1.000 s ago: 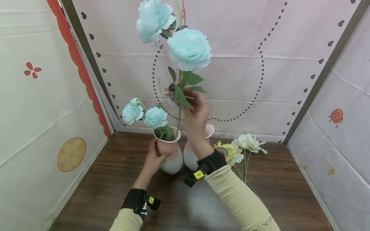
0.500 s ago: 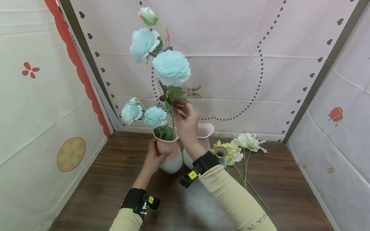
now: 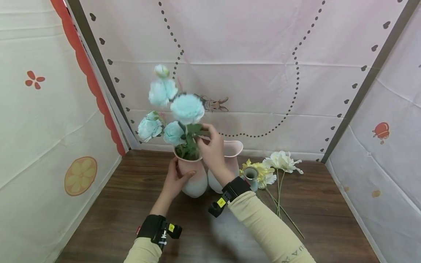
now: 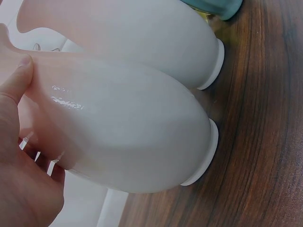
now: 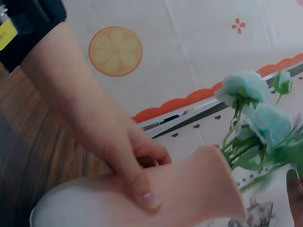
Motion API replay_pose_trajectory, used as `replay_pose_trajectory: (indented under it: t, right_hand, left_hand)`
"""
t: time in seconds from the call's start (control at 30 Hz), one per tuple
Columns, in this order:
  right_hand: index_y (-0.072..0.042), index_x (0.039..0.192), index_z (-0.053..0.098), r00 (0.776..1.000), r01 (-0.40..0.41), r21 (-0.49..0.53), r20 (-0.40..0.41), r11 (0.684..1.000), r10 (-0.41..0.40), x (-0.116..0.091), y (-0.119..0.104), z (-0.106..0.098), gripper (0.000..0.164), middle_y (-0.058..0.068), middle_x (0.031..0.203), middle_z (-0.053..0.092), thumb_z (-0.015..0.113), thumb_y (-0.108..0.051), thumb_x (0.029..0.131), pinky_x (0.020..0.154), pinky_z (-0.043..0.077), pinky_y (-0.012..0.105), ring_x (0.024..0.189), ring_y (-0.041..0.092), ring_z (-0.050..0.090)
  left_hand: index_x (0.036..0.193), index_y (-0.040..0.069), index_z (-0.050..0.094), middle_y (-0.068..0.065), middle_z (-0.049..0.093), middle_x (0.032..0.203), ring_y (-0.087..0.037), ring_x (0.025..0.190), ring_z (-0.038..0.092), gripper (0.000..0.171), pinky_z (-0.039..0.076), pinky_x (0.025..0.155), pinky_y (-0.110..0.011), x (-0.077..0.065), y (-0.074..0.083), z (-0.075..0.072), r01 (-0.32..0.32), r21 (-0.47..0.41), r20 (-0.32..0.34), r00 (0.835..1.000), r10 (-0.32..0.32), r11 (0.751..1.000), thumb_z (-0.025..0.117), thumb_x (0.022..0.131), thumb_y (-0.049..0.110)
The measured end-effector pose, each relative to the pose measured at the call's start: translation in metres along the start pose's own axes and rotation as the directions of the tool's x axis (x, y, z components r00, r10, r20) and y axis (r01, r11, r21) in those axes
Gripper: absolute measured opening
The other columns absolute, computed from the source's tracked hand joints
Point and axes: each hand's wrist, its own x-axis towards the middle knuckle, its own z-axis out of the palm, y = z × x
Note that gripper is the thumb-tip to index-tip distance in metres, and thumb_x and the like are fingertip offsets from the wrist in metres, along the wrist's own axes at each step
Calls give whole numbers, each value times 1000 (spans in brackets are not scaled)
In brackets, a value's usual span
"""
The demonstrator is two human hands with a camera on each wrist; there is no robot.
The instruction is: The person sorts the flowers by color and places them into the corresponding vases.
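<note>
My left hand (image 3: 174,181) grips a pink-to-white vase (image 3: 194,180) by its side; its thumb lies across the vase front in the left wrist view. A spray of pale blue flowers (image 3: 149,128) stands in that vase. Above the rim, my right hand (image 3: 213,149) pinches the stem of another blue flower spray (image 3: 187,109) just under its leaves. That stem's lower end is hidden by leaves and the vase. In the right wrist view only a bit of the right hand (image 5: 296,195) shows, at the right edge.
A matching vase (image 3: 232,149) stands right beside the gripped one. To its right are a small blue-grey vase (image 3: 251,174), a yellow flower (image 3: 261,170) and white flowers (image 3: 283,162) with long stems on the wooden table (image 3: 329,219). Printed cloth walls (image 3: 263,87) surround the table.
My right hand has moved left and down, and the blue flower spray it holds has sunk toward the vase, its blooms now near the other spray's. The left hand keeps its place.
</note>
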Motion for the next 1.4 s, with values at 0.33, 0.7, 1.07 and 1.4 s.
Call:
replay_pose_trajectory:
  t: [0.33,0.7,1.07,1.4]
  right_hand:
    - [-4,123,62,999,-32,-49,-6,998,32,-5,12,-16,32,14,122,66,60,1,92,93,59,37,113,27,67]
    - [-7,125,60,996,-84,-112,10,990,85,-8,20,-34,32,12,122,65,60,-2,93,95,58,39,116,26,66]
    - [-4,124,59,994,-99,-130,-62,987,92,-2,28,-72,32,18,121,65,60,1,92,96,57,43,113,30,66]
    - [-3,126,57,982,-155,-187,-135,970,131,-1,37,-125,33,17,125,63,60,-2,94,97,56,37,116,30,64]
  left_hand:
    - [155,10,14,-18,25,157,-35,144,35,88,37,115,-58,0,2,0,28,16,-3,1000,-28,999,72,92,30]
    - [156,8,12,-20,23,159,-38,147,30,89,33,117,-59,1,2,1,26,35,-4,1000,-26,999,71,93,30]
    - [156,9,12,-19,20,160,-36,149,27,91,29,121,-57,1,5,1,60,37,3,998,-60,998,72,92,33]
    - [156,10,11,-19,20,160,-36,149,26,91,29,122,-57,2,0,0,52,53,7,999,-52,997,71,92,34]
